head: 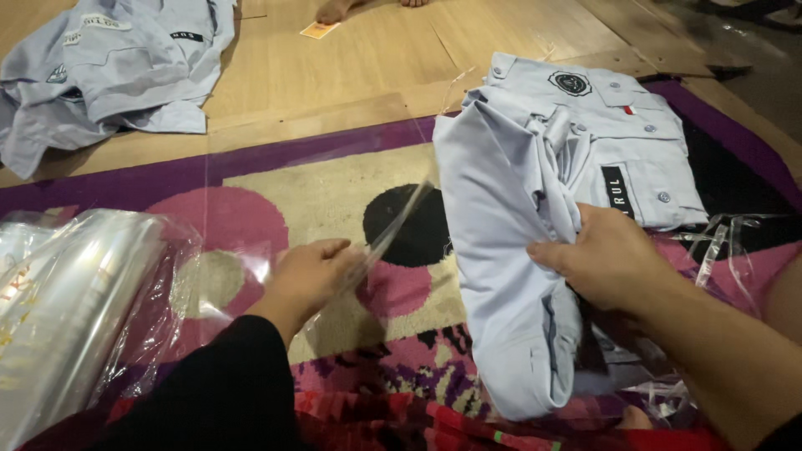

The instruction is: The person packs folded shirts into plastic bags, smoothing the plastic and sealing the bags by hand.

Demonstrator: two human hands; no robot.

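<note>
Clear plastic bag [334,167] pinched open in left hand [311,276]; right hand [606,255] fingers clamp the folded pale-grey shirt [501,217], keeping its folds together.

The folded shirt [510,250] is pale grey-blue with a round black badge and a black name strip. The rug [334,192] beneath shows purple, pink, cream and black patches, red along the near edge. The plastic bag [317,159] is clear, the floor [351,67] tan wood.

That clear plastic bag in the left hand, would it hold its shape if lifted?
Probably not. The clear plastic bag looks thin and see-through, so it would likely droop. The left hand pinches one edge, and its glossy sheen hints it may be slippery.
</note>
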